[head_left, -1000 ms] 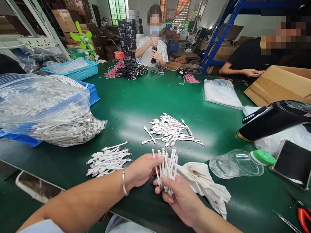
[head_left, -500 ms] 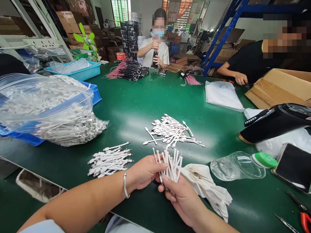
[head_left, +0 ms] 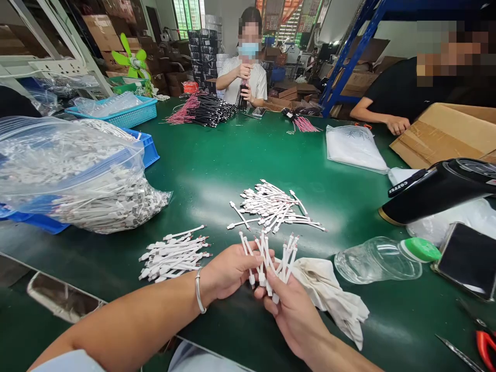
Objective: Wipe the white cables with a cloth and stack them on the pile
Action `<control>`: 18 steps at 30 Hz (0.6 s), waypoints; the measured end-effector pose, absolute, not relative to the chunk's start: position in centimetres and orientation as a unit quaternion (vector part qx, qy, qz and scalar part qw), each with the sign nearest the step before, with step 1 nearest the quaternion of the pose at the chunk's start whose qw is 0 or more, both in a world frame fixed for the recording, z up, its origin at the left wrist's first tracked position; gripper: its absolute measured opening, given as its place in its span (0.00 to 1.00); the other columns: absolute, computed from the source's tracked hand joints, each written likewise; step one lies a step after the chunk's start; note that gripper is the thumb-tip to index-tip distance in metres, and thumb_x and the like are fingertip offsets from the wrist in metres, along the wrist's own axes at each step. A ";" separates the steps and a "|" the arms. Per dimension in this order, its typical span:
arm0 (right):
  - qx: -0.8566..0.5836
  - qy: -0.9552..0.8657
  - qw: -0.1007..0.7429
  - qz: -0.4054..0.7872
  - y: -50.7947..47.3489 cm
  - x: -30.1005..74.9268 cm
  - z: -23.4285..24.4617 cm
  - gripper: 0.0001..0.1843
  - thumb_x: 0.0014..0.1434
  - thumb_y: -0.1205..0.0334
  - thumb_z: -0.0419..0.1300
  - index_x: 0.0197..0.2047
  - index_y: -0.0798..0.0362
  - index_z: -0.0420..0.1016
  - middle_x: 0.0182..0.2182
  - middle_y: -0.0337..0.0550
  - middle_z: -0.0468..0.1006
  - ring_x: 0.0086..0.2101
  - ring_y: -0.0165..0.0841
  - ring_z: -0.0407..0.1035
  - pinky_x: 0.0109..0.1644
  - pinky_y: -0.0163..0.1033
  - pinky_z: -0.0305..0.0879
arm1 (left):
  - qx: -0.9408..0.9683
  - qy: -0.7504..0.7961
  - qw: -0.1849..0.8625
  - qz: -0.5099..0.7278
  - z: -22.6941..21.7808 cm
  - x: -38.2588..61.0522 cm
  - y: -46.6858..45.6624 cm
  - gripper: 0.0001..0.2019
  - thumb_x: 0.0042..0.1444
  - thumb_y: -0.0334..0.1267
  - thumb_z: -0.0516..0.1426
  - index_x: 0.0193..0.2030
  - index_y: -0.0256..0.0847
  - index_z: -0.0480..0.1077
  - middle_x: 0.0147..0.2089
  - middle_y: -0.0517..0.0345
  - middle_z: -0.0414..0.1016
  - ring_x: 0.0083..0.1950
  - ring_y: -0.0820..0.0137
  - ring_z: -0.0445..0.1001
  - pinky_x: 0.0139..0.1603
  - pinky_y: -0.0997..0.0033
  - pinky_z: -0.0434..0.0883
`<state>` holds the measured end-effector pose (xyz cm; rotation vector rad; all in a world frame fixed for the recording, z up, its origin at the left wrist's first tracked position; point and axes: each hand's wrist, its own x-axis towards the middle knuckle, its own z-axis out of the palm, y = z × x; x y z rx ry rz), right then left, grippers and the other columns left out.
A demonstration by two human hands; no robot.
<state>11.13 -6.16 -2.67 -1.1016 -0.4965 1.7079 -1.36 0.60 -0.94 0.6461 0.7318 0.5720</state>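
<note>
Both my hands meet low in the middle of the view, gripping a bunch of short white cables (head_left: 269, 263). My left hand (head_left: 230, 271), with a metal bangle (head_left: 199, 290) at its wrist, pinches the cables from one side. My right hand (head_left: 294, 318) holds them from below, and the cable ends fan out above my fingers. A loose pile of similar white cables (head_left: 174, 257) lies just left of my left hand. Another pile (head_left: 273, 209) lies further ahead on the green workbench (head_left: 201, 165). A crumpled off-white cloth (head_left: 329, 294) sits beside my right hand, partly under it.
A large zip bag of cables (head_left: 70, 178) rests on a blue crate (head_left: 149, 152) at left. Across the bench, a co-worker (head_left: 242, 77) handles black cables. Another co-worker's arm (head_left: 383, 116) lies at right, near a cardboard box (head_left: 445, 134), a black tumbler (head_left: 437, 194) and a plastic bottle (head_left: 377, 261).
The bunch of white cables has spread wider, with its ends fanned apart, and my hands have eased slightly apart. The right co-worker's hand has shifted on the bench.
</note>
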 end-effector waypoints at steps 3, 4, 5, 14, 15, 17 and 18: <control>-0.460 -0.212 0.506 0.698 -6.1 11.2 -2.7 0.20 0.54 0.50 0.62 0.47 0.49 0.69 0.34 0.38 0.69 0.26 0.22 0.64 0.20 0.26 0.51 | 0.308 0.334 0.849 0.271 -1.0 -1.3 0.6 0.16 0.44 0.38 0.65 0.39 0.33 0.72 0.34 0.49 0.76 0.35 0.69 0.74 0.36 0.73 0.67; -0.462 -0.212 0.507 0.696 -6.0 11.2 -2.7 0.20 0.53 0.50 0.62 0.47 0.49 0.68 0.35 0.38 0.69 0.26 0.22 0.64 0.20 0.26 0.51 | 0.307 0.332 0.850 0.272 -1.0 -1.3 0.6 0.16 0.44 0.38 0.66 0.39 0.33 0.72 0.34 0.49 0.76 0.35 0.69 0.74 0.36 0.73 0.67; -0.464 -0.211 0.505 0.696 -6.0 11.2 -2.8 0.20 0.53 0.50 0.63 0.47 0.49 0.68 0.35 0.38 0.69 0.25 0.22 0.64 0.20 0.26 0.52 | 0.305 0.332 0.850 0.273 -1.0 -1.3 0.6 0.16 0.44 0.38 0.66 0.39 0.33 0.72 0.34 0.49 0.76 0.36 0.68 0.74 0.37 0.73 0.67; -0.460 -0.241 0.481 0.706 -6.0 11.5 -2.8 0.18 0.51 0.52 0.65 0.43 0.50 0.70 0.32 0.36 0.70 0.25 0.23 0.66 0.19 0.25 0.51 | 0.275 0.342 0.857 0.272 -1.2 -1.3 0.5 0.22 0.46 0.35 0.64 0.49 0.34 0.68 0.41 0.48 0.75 0.32 0.70 0.74 0.28 0.74 0.68; -0.458 -0.245 0.477 0.709 -6.0 11.5 -2.8 0.18 0.52 0.51 0.64 0.43 0.50 0.70 0.32 0.37 0.70 0.25 0.23 0.66 0.19 0.25 0.51 | 0.288 0.328 0.860 0.265 -1.3 -1.3 0.6 0.22 0.47 0.37 0.63 0.49 0.34 0.68 0.39 0.49 0.75 0.28 0.71 0.73 0.24 0.75 0.66; -0.458 -0.245 0.466 0.716 -5.8 11.7 -2.8 0.19 0.54 0.48 0.60 0.44 0.51 0.70 0.30 0.39 0.71 0.25 0.25 0.68 0.18 0.26 0.51 | 0.315 0.306 0.861 0.257 -1.2 -1.4 0.7 0.19 0.49 0.40 0.61 0.47 0.34 0.68 0.34 0.50 0.75 0.23 0.72 0.71 0.21 0.75 0.64; -0.460 -0.241 0.458 0.721 -5.7 11.8 -2.8 0.20 0.55 0.46 0.58 0.44 0.52 0.70 0.30 0.40 0.72 0.25 0.26 0.69 0.17 0.26 0.50 | 0.324 0.304 0.858 0.259 -1.2 -1.5 0.8 0.17 0.50 0.40 0.61 0.44 0.33 0.69 0.32 0.51 0.75 0.24 0.72 0.71 0.22 0.75 0.64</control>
